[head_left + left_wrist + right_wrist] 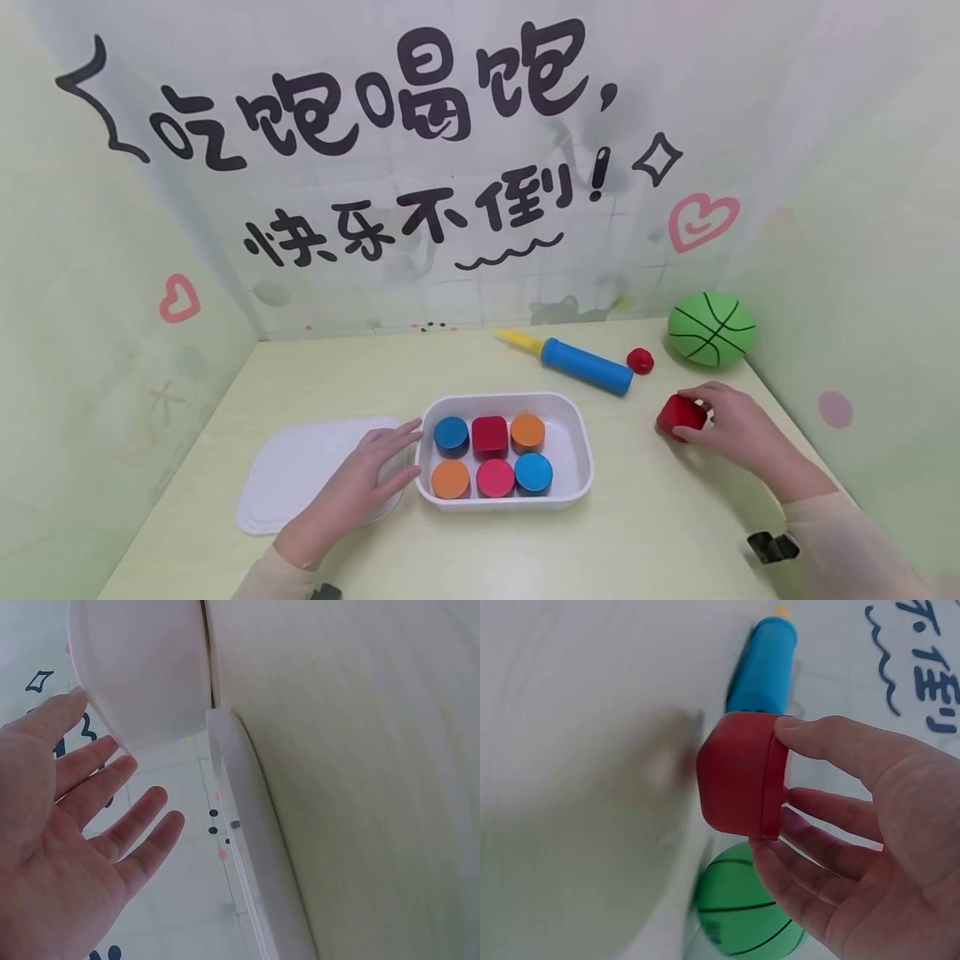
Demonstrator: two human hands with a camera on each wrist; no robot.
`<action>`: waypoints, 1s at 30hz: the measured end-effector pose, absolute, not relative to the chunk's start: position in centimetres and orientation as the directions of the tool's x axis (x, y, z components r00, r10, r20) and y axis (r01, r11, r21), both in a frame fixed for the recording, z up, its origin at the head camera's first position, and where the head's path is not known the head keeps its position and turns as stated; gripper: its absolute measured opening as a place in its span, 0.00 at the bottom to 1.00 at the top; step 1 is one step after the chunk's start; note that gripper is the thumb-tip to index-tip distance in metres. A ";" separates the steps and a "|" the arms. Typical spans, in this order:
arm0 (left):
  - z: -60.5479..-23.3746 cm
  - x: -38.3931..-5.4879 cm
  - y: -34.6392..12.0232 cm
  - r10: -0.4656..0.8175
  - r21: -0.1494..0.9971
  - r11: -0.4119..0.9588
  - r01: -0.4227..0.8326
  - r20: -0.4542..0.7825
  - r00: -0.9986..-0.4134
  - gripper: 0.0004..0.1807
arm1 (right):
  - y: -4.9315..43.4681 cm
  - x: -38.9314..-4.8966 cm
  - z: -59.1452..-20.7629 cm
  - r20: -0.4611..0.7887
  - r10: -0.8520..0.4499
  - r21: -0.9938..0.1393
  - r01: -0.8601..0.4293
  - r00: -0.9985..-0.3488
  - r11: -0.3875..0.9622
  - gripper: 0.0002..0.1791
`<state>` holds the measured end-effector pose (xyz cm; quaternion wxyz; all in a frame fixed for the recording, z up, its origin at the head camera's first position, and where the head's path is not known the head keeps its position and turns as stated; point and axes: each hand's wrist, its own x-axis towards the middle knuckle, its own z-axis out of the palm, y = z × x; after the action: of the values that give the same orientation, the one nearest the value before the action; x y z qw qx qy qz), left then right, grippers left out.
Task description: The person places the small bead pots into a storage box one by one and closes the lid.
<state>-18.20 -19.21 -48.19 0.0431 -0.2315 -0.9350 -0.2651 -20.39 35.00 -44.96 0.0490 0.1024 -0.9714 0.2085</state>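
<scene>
A white rectangular box [577, 454] holds several small round pieces in blue, orange and pinkish red, plus one red rounded-square piece [490, 435]. My left hand [367, 471] is at its left side, fingertips at the rim and fingers spread, gripping nothing. In the left wrist view the box's wall [142, 667] stands right by those fingertips. To the right of the box, my right hand [738, 425] pinches a red rounded-square block [681, 417] between thumb and fingers. The right wrist view shows this red block [739, 776] with a shadow on the tabletop beside it.
A white lid [300, 475] lies flat left of the box, partly under my left arm. Behind, a blue hand pump [588, 367] with a yellow nozzle lies near a small red knobbed piece [641, 361]. A green ball [711, 329] sits in the back right corner by the walls.
</scene>
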 end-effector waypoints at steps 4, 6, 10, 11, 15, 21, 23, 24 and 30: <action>-48.2 -18.4 -19.2 0.420 0.479 0.748 0.460 0.196 -0.886 0.29 | 33.0 -19.8 -43.7 0.150 -0.226 -0.398 -0.268 -0.963 0.877 0.32; -48.2 -18.5 -19.2 0.422 0.480 0.745 0.463 0.198 -0.885 0.29 | 31.9 -19.5 -43.0 0.162 -0.250 -0.389 -0.295 -0.955 0.873 0.32; -48.3 -18.3 -19.3 0.427 0.473 0.738 0.481 0.224 -0.876 0.29 | 29.8 -19.1 -41.8 0.204 -0.301 -0.365 -0.357 -0.932 0.860 0.32; -48.3 -18.3 -19.3 0.429 0.471 0.737 0.484 0.228 -0.874 0.29 | 29.3 -19.0 -41.5 0.212 -0.310 -0.359 -0.369 -0.927 0.857 0.32; -48.3 -18.3 -19.4 0.429 0.466 0.737 0.489 0.237 -0.872 0.29 | 27.4 -18.9 -40.8 0.244 -0.350 -0.359 -0.420 -0.904 0.834 0.31; -48.4 -18.4 -19.4 0.423 0.474 0.738 0.479 0.227 -0.877 0.29 | 24.6 -19.0 -40.1 0.268 -0.437 -0.357 -0.510 -0.859 0.783 0.30; -48.4 -18.4 -19.4 0.420 0.480 0.739 0.473 0.221 -0.880 0.29 | 23.9 -19.1 -40.0 0.256 -0.473 -0.354 -0.537 -0.843 0.766 0.30; -48.4 -18.4 -19.4 0.418 0.484 0.739 0.468 0.215 -0.882 0.29 | 23.5 -19.2 -40.0 0.244 -0.491 -0.354 -0.548 -0.836 0.758 0.30; -48.5 -18.5 -19.4 0.415 0.488 0.743 0.458 0.201 -0.888 0.29 | 21.9 -19.8 -40.1 0.161 -0.551 -0.343 -0.570 -0.819 0.746 0.31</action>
<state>-18.50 -19.40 -48.52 0.0394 -0.2338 -0.9327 -0.2716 -19.76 21.90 -40.11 0.0245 0.3002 -0.9341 0.1916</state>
